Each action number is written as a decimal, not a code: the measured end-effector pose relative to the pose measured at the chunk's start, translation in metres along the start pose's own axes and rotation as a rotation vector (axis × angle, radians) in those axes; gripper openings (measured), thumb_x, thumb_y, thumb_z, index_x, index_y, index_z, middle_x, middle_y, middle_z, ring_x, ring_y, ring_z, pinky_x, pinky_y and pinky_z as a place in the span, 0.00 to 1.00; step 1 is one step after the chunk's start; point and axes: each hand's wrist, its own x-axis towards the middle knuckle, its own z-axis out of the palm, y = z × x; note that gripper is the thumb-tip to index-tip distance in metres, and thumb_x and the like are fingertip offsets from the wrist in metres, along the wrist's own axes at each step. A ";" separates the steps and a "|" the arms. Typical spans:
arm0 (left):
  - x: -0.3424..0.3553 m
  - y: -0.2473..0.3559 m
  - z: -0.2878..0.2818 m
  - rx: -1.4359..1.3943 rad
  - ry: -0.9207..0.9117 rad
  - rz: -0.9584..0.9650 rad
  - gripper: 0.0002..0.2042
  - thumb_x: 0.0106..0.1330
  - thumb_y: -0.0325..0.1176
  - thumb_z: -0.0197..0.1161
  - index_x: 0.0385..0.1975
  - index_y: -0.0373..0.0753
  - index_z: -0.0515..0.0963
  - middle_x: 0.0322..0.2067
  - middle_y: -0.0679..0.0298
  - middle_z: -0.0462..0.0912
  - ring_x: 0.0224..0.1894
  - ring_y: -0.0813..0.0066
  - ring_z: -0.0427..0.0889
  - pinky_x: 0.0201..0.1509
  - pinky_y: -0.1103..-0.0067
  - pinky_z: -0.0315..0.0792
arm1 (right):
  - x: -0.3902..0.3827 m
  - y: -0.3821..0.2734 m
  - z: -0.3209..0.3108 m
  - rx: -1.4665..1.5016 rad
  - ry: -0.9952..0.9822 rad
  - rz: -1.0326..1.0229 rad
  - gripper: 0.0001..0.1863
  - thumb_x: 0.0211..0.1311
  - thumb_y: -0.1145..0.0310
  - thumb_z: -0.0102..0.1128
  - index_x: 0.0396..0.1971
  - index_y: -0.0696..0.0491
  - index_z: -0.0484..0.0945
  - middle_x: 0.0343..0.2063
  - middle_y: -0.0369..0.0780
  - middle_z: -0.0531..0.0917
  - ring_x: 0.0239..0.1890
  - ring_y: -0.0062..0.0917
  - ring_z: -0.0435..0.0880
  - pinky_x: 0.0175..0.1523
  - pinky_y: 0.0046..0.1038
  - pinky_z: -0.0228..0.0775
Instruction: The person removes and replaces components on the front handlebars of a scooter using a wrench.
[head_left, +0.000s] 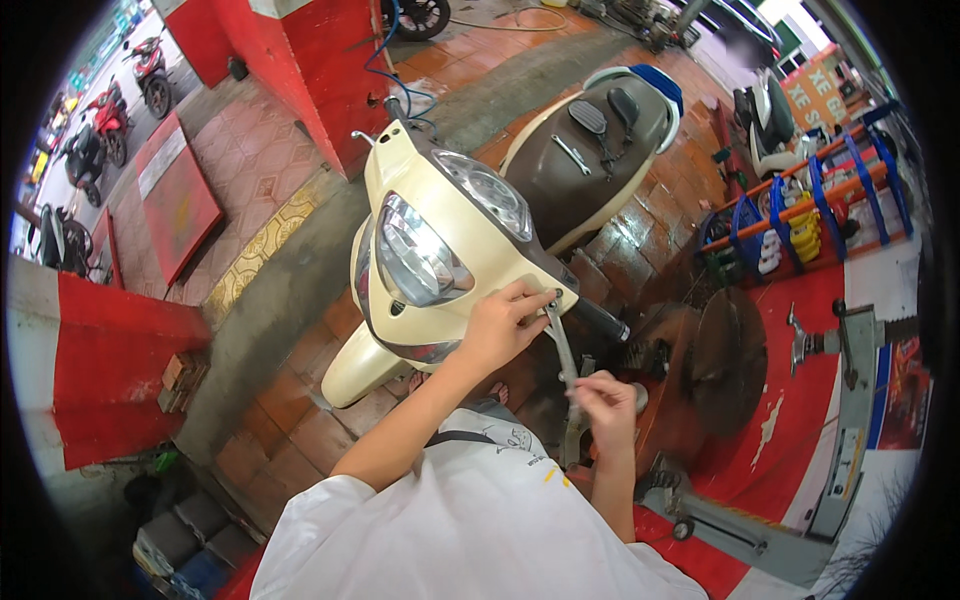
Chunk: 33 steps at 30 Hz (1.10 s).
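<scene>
A cream scooter front cover (400, 190) with clear lamps faces me. At its corner on my right, beside the black handlebar grip (600, 315), my left hand (515, 315) has its fingers closed at the upper end of a silver metal lever (560, 350), where a small fitting shows. My right hand (605, 405) pinches the same lever lower down, fingertips closed on it. The brown scooter seat (545, 165) carries a wrench (571, 155) and two black mirrors (590, 115). Under my fingertips the exact contact point is too small to make out.
A red pillar (300, 100) and blue hose stand behind the scooter, a red board (180, 220) leans at left. At right are an orange-and-blue rack (800, 200), a dark round metal plate (730, 360) and a grey machine (840, 440). Parked scooters (115, 130) line the far left.
</scene>
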 end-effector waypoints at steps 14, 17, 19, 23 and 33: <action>-0.033 -0.020 -0.016 0.004 -0.052 0.355 0.21 0.47 0.29 0.69 0.45 0.48 0.84 0.47 0.65 0.79 0.50 0.63 0.80 0.43 0.71 0.80 | 0.016 -0.031 0.106 0.687 -0.025 0.471 0.07 0.65 0.73 0.55 0.31 0.44 0.69 0.35 0.32 0.78 0.32 0.20 0.78 0.34 0.22 0.69; -0.026 -0.011 -0.027 0.006 -0.038 0.363 0.15 0.50 0.27 0.69 0.40 0.43 0.83 0.42 0.64 0.81 0.45 0.64 0.81 0.43 0.70 0.78 | 0.012 -0.037 0.110 0.782 0.133 0.500 0.03 0.62 0.71 0.53 0.32 0.47 0.69 0.28 0.30 0.73 0.21 0.17 0.66 0.29 0.19 0.59; -0.025 -0.014 -0.033 -0.103 -0.032 0.190 0.12 0.52 0.26 0.69 0.38 0.41 0.83 0.38 0.63 0.81 0.39 0.63 0.81 0.40 0.70 0.78 | 0.016 -0.028 0.099 0.846 0.001 0.591 0.03 0.62 0.70 0.53 0.30 0.46 0.68 0.23 0.29 0.69 0.20 0.15 0.62 0.28 0.19 0.55; -0.023 -0.023 -0.049 -0.302 -0.029 -0.034 0.06 0.58 0.27 0.68 0.33 0.35 0.82 0.27 0.59 0.81 0.28 0.66 0.81 0.34 0.73 0.76 | 0.035 -0.021 0.102 0.905 -0.183 0.804 0.13 0.62 0.67 0.52 0.18 0.46 0.63 0.12 0.27 0.54 0.14 0.14 0.51 0.22 0.20 0.46; -0.013 -0.036 -0.064 -0.364 -0.130 -0.167 0.05 0.62 0.27 0.67 0.32 0.31 0.84 0.25 0.58 0.84 0.26 0.77 0.83 0.34 0.81 0.79 | 0.043 -0.014 0.122 0.807 -0.177 0.776 0.23 0.59 0.71 0.52 0.10 0.41 0.52 0.08 0.26 0.47 0.10 0.16 0.43 0.17 0.23 0.37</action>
